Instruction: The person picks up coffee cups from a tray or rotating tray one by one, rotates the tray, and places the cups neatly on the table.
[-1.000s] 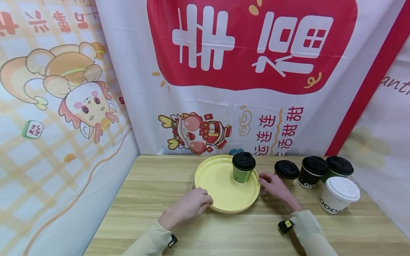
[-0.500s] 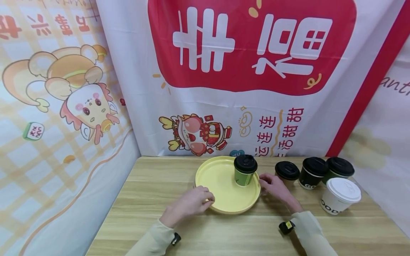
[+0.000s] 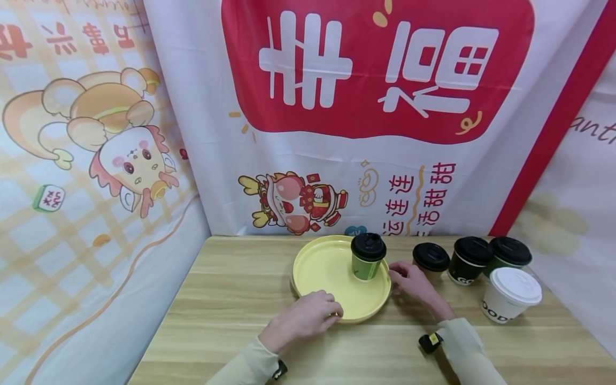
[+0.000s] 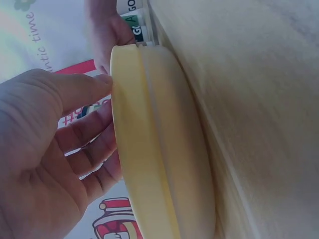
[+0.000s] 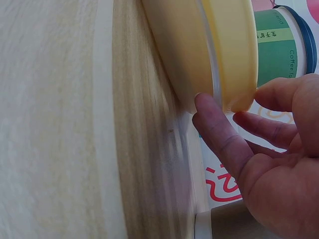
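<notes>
A round, shallow yellow tray (image 3: 332,289) lies on the wooden table; side-on, it shows an upper rim and a paler lower layer with a seam between. On its far right part stands a green paper cup (image 3: 366,267) with a black lid. My left hand (image 3: 308,316) is at the tray's front edge, thumb tip right at the rim and relaxed fingers reaching over it. Around the tray's right edge, my right hand (image 3: 416,286) pinches the rim, its thumb (image 5: 276,94) on top and its fingers against the side.
Right of the tray stand lidded paper cups: a brown one (image 3: 430,272), a black one (image 3: 464,272), a green one (image 3: 493,263) and a white one (image 3: 502,302). Printed cloth hangings (image 3: 207,133) rise behind the wooden table (image 3: 231,299) and along its sides.
My left hand has slid rightward and nearer along the tray's rim, from its front left to its front. The right hand, tray and cups keep their places.
</notes>
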Tool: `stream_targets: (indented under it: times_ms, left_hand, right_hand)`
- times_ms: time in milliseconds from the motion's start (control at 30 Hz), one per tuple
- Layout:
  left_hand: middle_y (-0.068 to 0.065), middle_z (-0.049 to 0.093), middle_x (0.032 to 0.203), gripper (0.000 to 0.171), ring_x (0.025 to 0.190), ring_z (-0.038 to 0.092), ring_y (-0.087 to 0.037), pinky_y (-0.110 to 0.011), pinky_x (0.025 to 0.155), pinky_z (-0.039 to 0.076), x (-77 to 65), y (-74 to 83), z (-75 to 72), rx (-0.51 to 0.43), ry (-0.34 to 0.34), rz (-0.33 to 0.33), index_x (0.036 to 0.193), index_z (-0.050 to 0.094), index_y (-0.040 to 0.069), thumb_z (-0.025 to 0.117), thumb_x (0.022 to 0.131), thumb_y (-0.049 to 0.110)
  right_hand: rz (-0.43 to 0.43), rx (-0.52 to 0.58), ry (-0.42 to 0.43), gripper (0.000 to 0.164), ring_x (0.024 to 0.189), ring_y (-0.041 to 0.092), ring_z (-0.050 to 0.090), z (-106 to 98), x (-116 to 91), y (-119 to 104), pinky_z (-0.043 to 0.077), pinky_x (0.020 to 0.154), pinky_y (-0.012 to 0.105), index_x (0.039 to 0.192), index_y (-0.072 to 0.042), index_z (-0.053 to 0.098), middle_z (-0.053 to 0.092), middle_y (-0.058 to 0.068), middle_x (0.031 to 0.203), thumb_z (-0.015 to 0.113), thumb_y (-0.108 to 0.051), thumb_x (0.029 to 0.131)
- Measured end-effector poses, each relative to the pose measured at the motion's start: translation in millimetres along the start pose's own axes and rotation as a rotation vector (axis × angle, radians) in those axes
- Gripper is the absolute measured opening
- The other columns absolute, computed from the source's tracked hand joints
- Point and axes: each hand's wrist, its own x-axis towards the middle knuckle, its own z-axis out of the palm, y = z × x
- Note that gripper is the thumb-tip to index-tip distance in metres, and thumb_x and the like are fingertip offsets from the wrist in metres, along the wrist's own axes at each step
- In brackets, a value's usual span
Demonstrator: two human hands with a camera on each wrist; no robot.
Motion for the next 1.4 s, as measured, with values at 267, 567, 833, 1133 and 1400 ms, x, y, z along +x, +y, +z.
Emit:
stream_targets:
  times_ms: [267, 567, 833, 1133, 1400]
  left_hand:
    - [0.013, 0.062, 0.086, 0.010, 0.080, 0.053, -0.004, -0.019, 0.072, 0.044, -3.6, -1.0, 2.1, 0.002, 0.022, -0.027, 0.095, 0.069, 0.025, 0.064, 0.086, 0.024]
    - [0.013, 0.062, 0.085, 0.008, 0.078, 0.054, -0.005, -0.020, 0.072, 0.044, -11.3, -4.8, 0.2, 0.011, 0.032, -0.055, 0.091, 0.070, 0.025, 0.065, 0.085, 0.023]
    - [0.013, 0.062, 0.084, 0.007, 0.078, 0.054, -0.005, -0.019, 0.073, 0.044, -17.3, -14.0, -2.0, -0.024, 0.039, -0.052, 0.090, 0.070, 0.023, 0.066, 0.085, 0.021]
    - [0.013, 0.061, 0.084, 0.007, 0.079, 0.053, -0.005, -0.020, 0.075, 0.044, -22.8, -26.2, -7.9, -0.032, -0.037, -0.076, 0.090, 0.070, 0.023, 0.066, 0.085, 0.021]
    - [0.014, 0.062, 0.087, 0.008, 0.082, 0.053, -0.004, -0.020, 0.077, 0.045, -21.3, -28.6, -13.3, -0.059, -0.091, -0.110, 0.093, 0.070, 0.024, 0.065, 0.086, 0.025]
  right_hand:
    - [-0.022, -0.021, 0.012, 0.027, 0.079, 0.016, 0.059, -0.3, 0.4, 0.2, 0.051, 0.066, 0.027, 0.112, -0.002, 0.060, 0.065, 0.012, 0.100, 0.053, -0.021, 0.094]
    - [-0.031, -0.047, 0.021, 0.026, 0.082, 0.017, 0.058, 0.3, -1.8, -0.1, 0.049, 0.069, 0.026, 0.112, -0.003, 0.061, 0.065, 0.011, 0.100, 0.053, -0.021, 0.094]
    - [-0.018, -0.026, 0.014, 0.027, 0.081, 0.017, 0.059, 0.1, -1.1, -0.4, 0.051, 0.066, 0.028, 0.112, -0.003, 0.060, 0.065, 0.012, 0.100, 0.052, -0.021, 0.094]
    - [-0.003, -0.035, 0.016, 0.026, 0.083, 0.017, 0.058, 1.0, -0.1, 1.9, 0.051, 0.068, 0.028, 0.112, -0.007, 0.060, 0.064, 0.009, 0.100, 0.053, -0.024, 0.094]
    - [0.017, -0.044, 0.017, 0.026, 0.084, 0.016, 0.058, 0.6, -0.4, 0.8, 0.050, 0.070, 0.028, 0.111, -0.008, 0.061, 0.064, 0.009, 0.100, 0.053, -0.026, 0.094]
